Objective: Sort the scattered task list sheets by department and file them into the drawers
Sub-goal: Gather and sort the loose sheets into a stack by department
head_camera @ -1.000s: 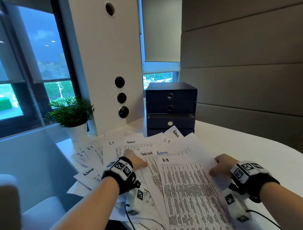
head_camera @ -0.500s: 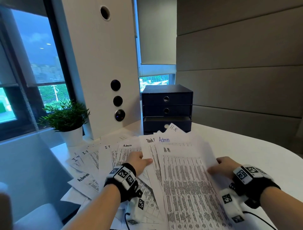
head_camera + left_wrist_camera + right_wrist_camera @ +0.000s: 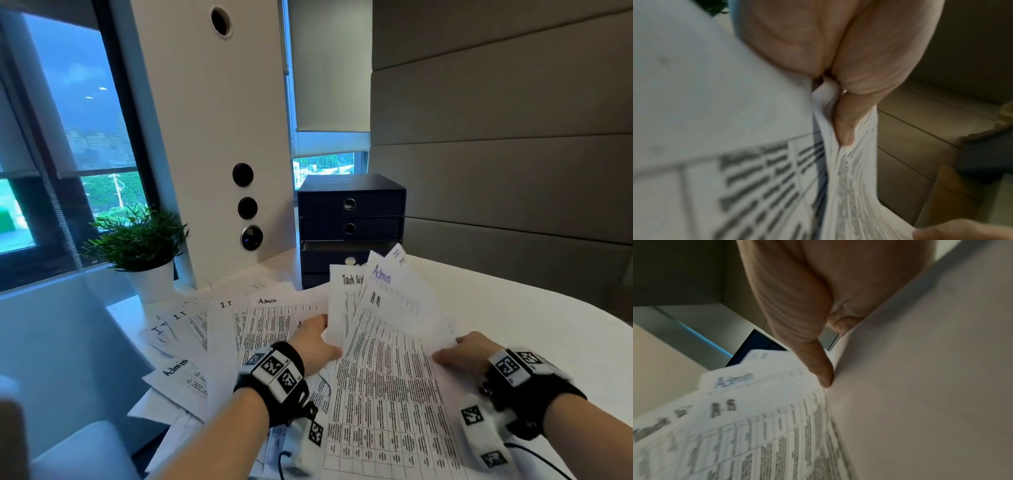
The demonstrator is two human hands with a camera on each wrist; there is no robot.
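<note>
At about 9 o'clock a green plant (image 3: 137,236) stood in a white pot. Next to it, loose sheets (image 3: 219,329) lay spread over the white tabletop (image 3: 513,308), marked I.T and Admin. We saw them overlap, and some at 7 o'clock hung over the edge.

In the middle, our left hand (image 3: 313,346) had its grip clamped on the left side of a lifted bundle of sheets (image 3: 387,359), thumb on top and fingers under. The bundle's far end tilted up toward 12 o'clock. Its tops read Task List, Admin and H-R, so it looked mixed.

Behind it, at 12 o'clock, stood the dark drawers (image 3: 349,219). The third drawer looked pulled out a little.

At 3 o'clock, our right hand (image 3: 469,353) had its grip pinched on the bundle's right edge.

We thought the bundle could fan out and slip, because it was held only by its sides. Mixed names could also land in the wrong drawer. The hanging sheets might fall if bumped.
</note>
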